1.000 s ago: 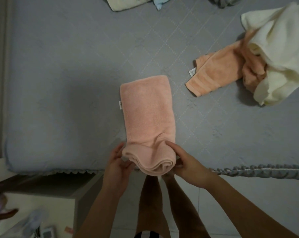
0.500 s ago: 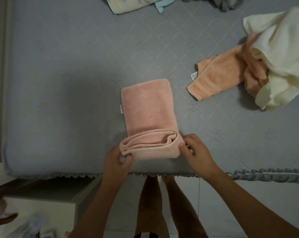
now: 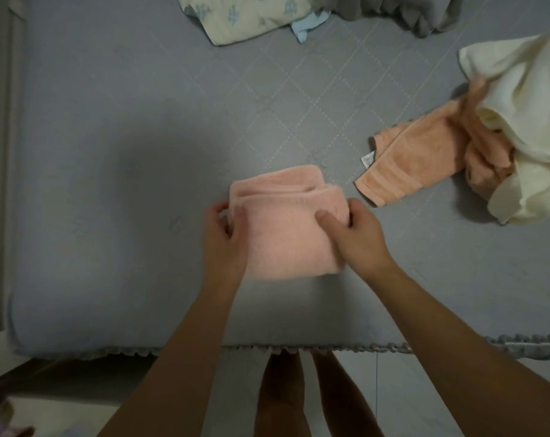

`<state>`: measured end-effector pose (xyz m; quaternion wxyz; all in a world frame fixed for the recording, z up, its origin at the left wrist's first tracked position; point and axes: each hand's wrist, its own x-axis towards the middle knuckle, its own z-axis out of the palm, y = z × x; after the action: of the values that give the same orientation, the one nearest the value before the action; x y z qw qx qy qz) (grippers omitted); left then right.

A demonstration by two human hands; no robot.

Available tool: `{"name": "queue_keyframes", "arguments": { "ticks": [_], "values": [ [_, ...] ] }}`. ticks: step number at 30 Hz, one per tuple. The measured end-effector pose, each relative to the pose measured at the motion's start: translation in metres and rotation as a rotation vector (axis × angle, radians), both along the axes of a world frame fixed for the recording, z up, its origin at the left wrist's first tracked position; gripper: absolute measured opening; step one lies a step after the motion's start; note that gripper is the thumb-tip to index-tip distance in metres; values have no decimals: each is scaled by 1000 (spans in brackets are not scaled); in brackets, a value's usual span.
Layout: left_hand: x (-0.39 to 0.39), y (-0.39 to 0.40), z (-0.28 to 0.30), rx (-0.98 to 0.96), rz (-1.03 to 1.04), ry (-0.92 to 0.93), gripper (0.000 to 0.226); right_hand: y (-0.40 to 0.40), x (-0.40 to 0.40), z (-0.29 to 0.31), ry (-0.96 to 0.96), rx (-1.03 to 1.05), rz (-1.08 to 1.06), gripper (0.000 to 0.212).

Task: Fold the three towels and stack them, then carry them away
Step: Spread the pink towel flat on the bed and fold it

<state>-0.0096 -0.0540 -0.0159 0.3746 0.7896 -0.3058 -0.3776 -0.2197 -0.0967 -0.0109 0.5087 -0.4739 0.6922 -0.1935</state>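
A pink towel (image 3: 286, 228) lies folded into a thick square in the middle of the grey bed (image 3: 109, 152). My left hand (image 3: 224, 238) grips its left edge, thumb on top. My right hand (image 3: 357, 234) holds its right edge, thumb pressed on the top layer. An orange towel (image 3: 418, 159) lies crumpled to the right, one flat end pointing toward the pink one. A cream towel (image 3: 526, 127) is heaped over the orange towel's far end at the right border.
A floral cloth (image 3: 245, 17) and a dark grey blanket (image 3: 409, 11) lie at the bed's far edge. The bed's near edge with its braided trim (image 3: 526, 345) runs across below my arms. My bare legs (image 3: 314, 398) stand on a tiled floor. A low cabinet sits at lower left.
Both hands lifted the pink towel's near end off the bed edge and folded it away from me over the far half. The long strip is now a compact square.
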Motion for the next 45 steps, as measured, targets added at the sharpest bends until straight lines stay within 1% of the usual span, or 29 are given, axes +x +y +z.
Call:
{"name": "queue_keyframes", "arguments": {
  "ticks": [4,8,10,12,15,16,18,21,23,26,28,30,32,33,34,35,38,39,40,41,45],
  "values": [
    [2,-43,-33,-3,88,-109,18,-47,30,-33,125,-23,-11,34],
    [1,-53,-60,94,47,-165,21,-55,43,-66,287,39,-57,44],
    [1,-51,-59,112,23,-200,31,-53,43,-67,280,45,-104,46],
    [0,-42,-53,119,-17,-226,37,-48,37,-63,192,40,-133,44],
    [1,-18,-43,168,-85,-189,32,-30,20,-55,-8,100,-117,36],
    [3,-10,-41,174,-121,-192,30,-21,15,-54,-58,131,-94,37],
    [7,1,-38,155,-185,-207,30,-7,10,-55,-108,186,-73,45],
    [11,-6,-38,83,-203,-255,31,-2,15,-58,-71,172,-101,52],
    [13,-16,-42,67,-172,-285,30,-5,21,-61,8,133,-102,53],
    [11,-27,-55,139,-102,-280,26,-10,28,-69,147,96,-72,54],
    [7,-29,-63,190,-72,-283,25,-13,31,-70,171,108,-69,53],
    [5,-29,-65,217,33,-227,27,-11,27,-67,109,154,-113,50],
    [7,-27,-62,280,200,-90,34,-4,20,-59,6,242,-167,49],
    [11,-24,-61,335,233,-32,37,0,16,-55,-42,295,-176,51],
    [15,-20,-60,390,210,24,40,3,13,-52,-79,349,-172,54],
    [19,-15,-59,433,174,119,42,5,11,-49,-103,394,-158,53],
    [34,0,-52,537,107,558,40,6,18,-43,-99,429,-123,42],
    [42,3,-50,545,82,638,43,6,26,-40,-73,414,-105,37],
    [53,5,-49,539,64,641,48,5,36,-37,-59,394,-81,33],
    [66,6,-47,514,78,603,53,3,50,-32,-67,381,-51,29],
    [136,7,-20,359,196,279,62,-11,133,-13,-194,303,63,22]
  ]
}}
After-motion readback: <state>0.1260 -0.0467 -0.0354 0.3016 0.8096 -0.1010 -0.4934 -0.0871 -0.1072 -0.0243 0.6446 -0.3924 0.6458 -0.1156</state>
